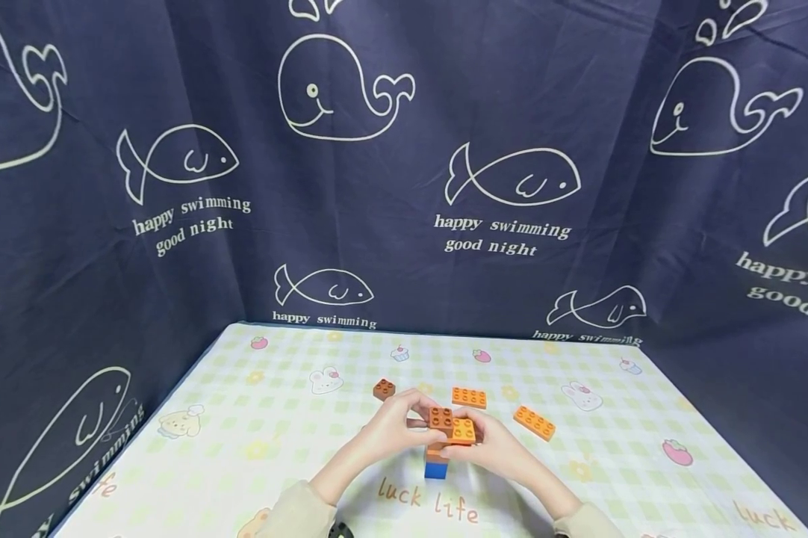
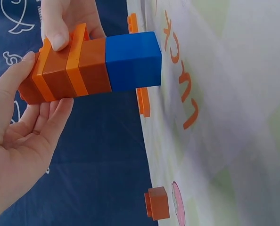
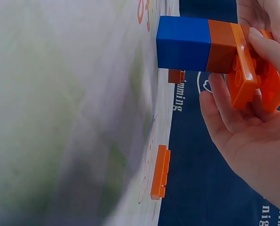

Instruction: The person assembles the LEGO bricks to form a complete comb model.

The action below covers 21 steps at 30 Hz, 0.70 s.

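Both hands are around an upright tower of toy building bricks. A blue brick (image 2: pixel 133 61) is its base, with brown bricks and thin orange plates alternating above. My left hand (image 1: pixel 392 432) grips the top brown brick (image 1: pixel 440 420) from the left, thumb on the near side and fingers behind. From the right, my right hand (image 1: pixel 494 447) pinches the tower around its orange plates. One orange plate (image 3: pixel 242 84) juts out to the right, studs showing beside the top brown brick. Whether the blue base touches the tablecloth, I cannot tell.
Behind the hands lie a loose brown brick (image 1: pixel 384 388) at the left and two orange plates, one in the middle (image 1: pixel 469 397) and another orange plate (image 1: pixel 535 424) farther right. A patterned tablecloth (image 1: pixel 296 426) covers the table; a dark blue curtain (image 1: pixel 404 224) hangs behind.
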Each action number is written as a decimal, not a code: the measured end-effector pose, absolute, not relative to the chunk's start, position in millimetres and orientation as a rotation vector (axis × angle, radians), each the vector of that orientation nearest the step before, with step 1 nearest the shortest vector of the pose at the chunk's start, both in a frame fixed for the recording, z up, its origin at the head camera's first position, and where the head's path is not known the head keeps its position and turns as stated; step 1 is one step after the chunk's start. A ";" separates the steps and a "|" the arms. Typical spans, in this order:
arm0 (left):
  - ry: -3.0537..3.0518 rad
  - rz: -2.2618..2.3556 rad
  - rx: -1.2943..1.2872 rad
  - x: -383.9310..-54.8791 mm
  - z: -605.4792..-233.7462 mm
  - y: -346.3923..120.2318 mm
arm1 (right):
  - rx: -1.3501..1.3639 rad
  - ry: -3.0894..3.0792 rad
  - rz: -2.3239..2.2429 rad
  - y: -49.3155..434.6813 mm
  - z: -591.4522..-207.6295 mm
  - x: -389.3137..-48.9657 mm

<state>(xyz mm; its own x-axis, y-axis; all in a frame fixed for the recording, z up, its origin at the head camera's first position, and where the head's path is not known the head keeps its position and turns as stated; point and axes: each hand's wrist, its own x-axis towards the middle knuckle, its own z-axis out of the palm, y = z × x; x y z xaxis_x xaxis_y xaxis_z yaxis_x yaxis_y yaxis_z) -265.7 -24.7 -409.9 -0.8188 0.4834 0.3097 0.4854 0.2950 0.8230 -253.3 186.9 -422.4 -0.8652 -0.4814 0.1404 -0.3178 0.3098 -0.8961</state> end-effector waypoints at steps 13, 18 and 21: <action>-2.529 -1.645 -0.924 -268.0 -414.6 -24.5 | -0.764 2.581 -1.512 199.0 -422.0 -251.7; -2.522 -1.642 -0.931 -269.0 -416.2 -24.9 | -0.779 2.560 -1.516 204.0 -421.8 -251.4; -2.521 -1.647 -0.928 -269.3 -416.6 -24.8 | -0.784 2.573 -1.515 206.4 -422.7 -251.3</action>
